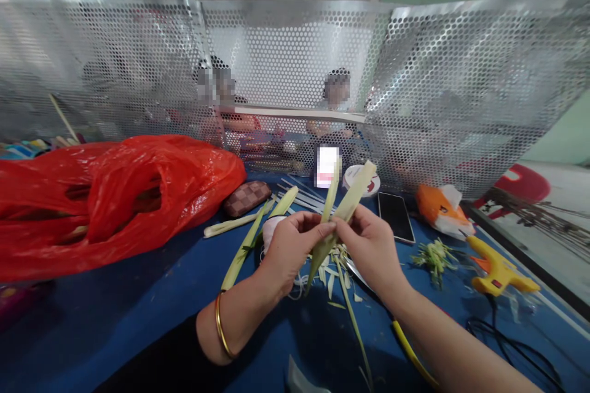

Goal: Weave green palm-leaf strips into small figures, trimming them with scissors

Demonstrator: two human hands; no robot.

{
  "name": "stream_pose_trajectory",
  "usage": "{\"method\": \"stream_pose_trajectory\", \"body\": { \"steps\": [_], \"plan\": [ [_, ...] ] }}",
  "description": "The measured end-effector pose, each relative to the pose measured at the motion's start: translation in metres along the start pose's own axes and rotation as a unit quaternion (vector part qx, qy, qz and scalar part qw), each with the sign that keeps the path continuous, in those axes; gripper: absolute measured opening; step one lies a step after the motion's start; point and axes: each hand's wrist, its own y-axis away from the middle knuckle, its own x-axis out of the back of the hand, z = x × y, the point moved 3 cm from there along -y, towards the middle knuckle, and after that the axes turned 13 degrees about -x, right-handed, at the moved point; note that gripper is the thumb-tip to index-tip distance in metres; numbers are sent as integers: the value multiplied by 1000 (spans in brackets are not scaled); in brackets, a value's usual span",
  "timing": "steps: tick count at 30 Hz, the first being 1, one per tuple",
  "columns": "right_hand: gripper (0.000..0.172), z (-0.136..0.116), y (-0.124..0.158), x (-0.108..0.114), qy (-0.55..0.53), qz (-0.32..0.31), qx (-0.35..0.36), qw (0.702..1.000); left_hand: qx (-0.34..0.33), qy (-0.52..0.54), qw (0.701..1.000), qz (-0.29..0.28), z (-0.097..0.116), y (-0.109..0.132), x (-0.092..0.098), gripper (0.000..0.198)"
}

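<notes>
Yellow handle (pixel 408 346) is noted at lower centre-right, beside the right forearm (pixel 454 338); it could be knocked by a lowered arm. Toward the right edge, the glue gun (pixel 500 271) could be dragged if its black cable (pixel 494 322) were snagged. Scraps (pixel 330 282) are scattered on the blue bench (pixel 175 301) at centre, where a dropped piece could be lost. Above them, a pale leaf strip (pixel 353 204) is clamped in the grip of both left hand (pixel 295 239) and right hand (pixel 372 245); splitting could be caused by uneven pull.
</notes>
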Motion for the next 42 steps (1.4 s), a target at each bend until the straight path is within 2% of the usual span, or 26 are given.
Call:
{"method": "stream_pose_trajectory", "body": {
  "steps": [2, 5, 13, 23, 27, 31, 35, 42],
  "plan": [
    [13, -1, -3, 5, -21, 15, 0, 1000, -7, -11, 1000, -13, -2, 0, -1, 25],
    [16, -1, -4, 7, -46, 13, -9, 999, -17, -14, 1000, 0, -5, 0, -1, 19],
    [14, -6, 3, 4, -63, 21, 7, 998, 24, 18, 998, 49, -8, 0, 2, 24],
    [14, -4, 8, 3, 0, 51, 58, 997, 18, 6, 996, 83, -5, 1, 3, 24],
    [15, -11, 13, 8, 37, 93, 107, 989, 4, -5, 995, 102, -6, -4, 8, 22],
    [12, -20, 16, 13, 71, 124, 163, 976, 13, -20, 997, 69, -5, -5, 9, 26],
    [12, -21, 13, 15, 89, 131, 167, 973, 32, -5, 999, 27, -4, -2, 4, 35],
    [13, -20, 8, 22, 81, 157, 163, 971, 22, -17, 1000, -8, -5, -2, 1, 23]
  ]
}}
